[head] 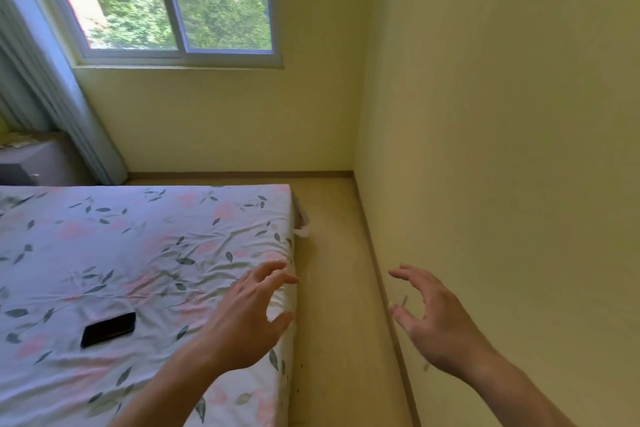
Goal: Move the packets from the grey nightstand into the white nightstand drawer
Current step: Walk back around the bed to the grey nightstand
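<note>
Left hand [242,319] at 6 o'clock over bed [104,253] edge, fingers spread, holding nothing; right hand [436,319] at 4 o'clock, likewise empty. Phone [108,329] on bed, 8 o'clock. Grey nightstand [31,163] at 9 o'clock, packets [15,140] blurred on top.

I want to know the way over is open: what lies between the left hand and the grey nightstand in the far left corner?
In the head view, only the bed lies between the left hand and the grey nightstand; a black phone rests on its floral sheet.
</note>
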Demonstrator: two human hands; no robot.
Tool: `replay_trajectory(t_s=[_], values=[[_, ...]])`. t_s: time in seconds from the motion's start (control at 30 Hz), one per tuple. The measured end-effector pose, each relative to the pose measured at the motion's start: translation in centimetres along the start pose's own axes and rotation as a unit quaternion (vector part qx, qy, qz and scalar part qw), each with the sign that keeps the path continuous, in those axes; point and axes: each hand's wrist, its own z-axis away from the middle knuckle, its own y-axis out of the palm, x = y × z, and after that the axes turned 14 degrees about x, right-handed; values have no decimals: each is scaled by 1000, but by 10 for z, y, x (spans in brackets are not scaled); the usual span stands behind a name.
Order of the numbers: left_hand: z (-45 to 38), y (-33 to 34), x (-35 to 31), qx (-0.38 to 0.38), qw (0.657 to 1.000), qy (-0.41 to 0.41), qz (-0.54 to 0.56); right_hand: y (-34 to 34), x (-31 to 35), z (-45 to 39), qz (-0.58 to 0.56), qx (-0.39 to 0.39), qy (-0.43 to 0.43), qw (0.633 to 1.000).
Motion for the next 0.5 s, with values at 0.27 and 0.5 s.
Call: replay_trajectory(t_s=[0.27,0.5], values=[[-34,-34,52,-26,992,-120,-3,-10,37,-141,13,100,-115,988],[-163,-70,110,-64,987,-147,19,-57,34,-279,25,104,-121,987]])
